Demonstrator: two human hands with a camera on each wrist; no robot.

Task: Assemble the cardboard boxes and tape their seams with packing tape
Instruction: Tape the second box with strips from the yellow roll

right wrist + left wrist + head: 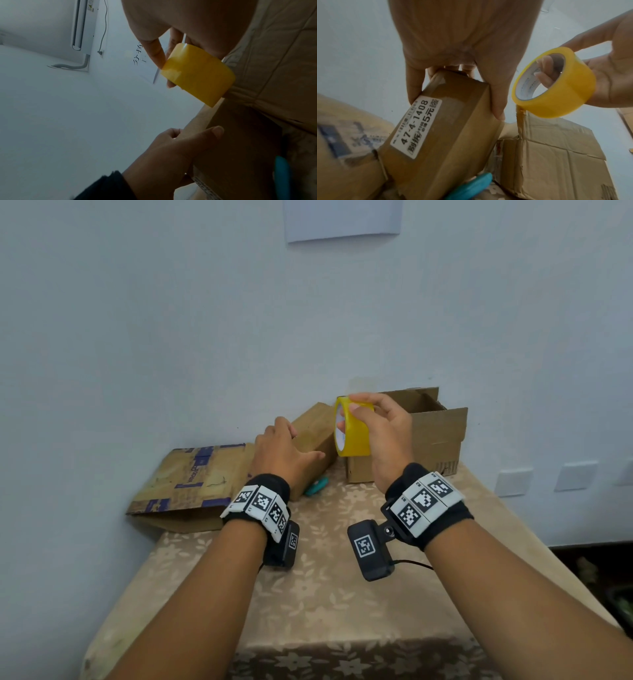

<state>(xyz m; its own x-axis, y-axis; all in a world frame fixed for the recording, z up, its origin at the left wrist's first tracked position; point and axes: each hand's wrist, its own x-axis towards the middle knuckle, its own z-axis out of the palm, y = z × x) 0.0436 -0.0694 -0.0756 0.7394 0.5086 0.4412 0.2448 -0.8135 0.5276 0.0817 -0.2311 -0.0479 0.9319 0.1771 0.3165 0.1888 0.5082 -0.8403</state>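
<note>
A narrow brown cardboard box (pixel 313 429) with a white printed label (pixel 418 128) lies tilted at the back of the table. My left hand (pixel 294 445) grips its upper end, thumb on one side and fingers over the other. Just to its right, my right hand (pixel 349 417) holds a roll of yellow packing tape (pixel 352 436) in the air, one finger through the core (pixel 544 75) and the thumb on the outer face. The roll (pixel 199 75) hovers beside the narrow box and in front of an open-topped box (pixel 435 436).
A flattened box with blue print (pixel 191 484) leans at the table's left rear corner against the wall. A small teal tool (pixel 317 486) lies under the narrow box. The table (pixel 342 611) has a beige floral cloth, and the wall stands close behind the boxes.
</note>
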